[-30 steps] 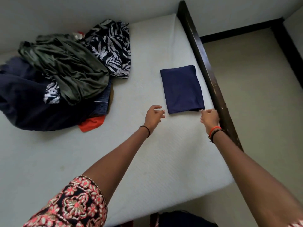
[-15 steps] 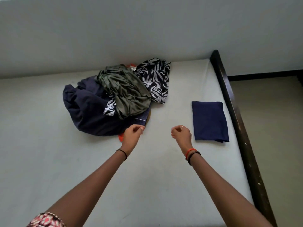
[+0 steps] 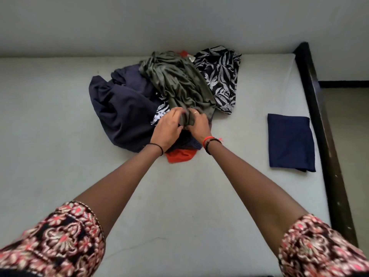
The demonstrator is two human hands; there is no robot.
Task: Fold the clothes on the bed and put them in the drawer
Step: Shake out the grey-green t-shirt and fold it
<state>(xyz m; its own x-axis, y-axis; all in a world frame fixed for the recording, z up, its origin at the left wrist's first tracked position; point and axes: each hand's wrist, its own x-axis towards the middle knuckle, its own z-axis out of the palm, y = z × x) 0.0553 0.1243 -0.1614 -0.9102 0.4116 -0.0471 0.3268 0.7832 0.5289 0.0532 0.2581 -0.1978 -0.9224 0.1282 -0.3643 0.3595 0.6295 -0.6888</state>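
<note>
— Where is the olive garment (image 3: 179,82)?
— On top of the heap at the far middle of the mattress (image 3: 60,156). It is draped over a dark navy garment (image 3: 123,108) on its left and a leaf-print garment (image 3: 219,76) on its right. Its long axis runs far to near, and the near end points toward the person.
— And the hands?
— Both are at that near end, touching each other. The left hand (image 3: 169,126) and right hand (image 3: 197,124) have their fingers curled round a bunched fold of the olive fabric.
— Anything else?
— An orange-red piece (image 3: 180,155) pokes out under the heap, beneath the wrists. A folded navy cloth (image 3: 289,140) lies flat well to the right, beside the dark bed frame (image 3: 319,116), with its long side running near to far.
</note>
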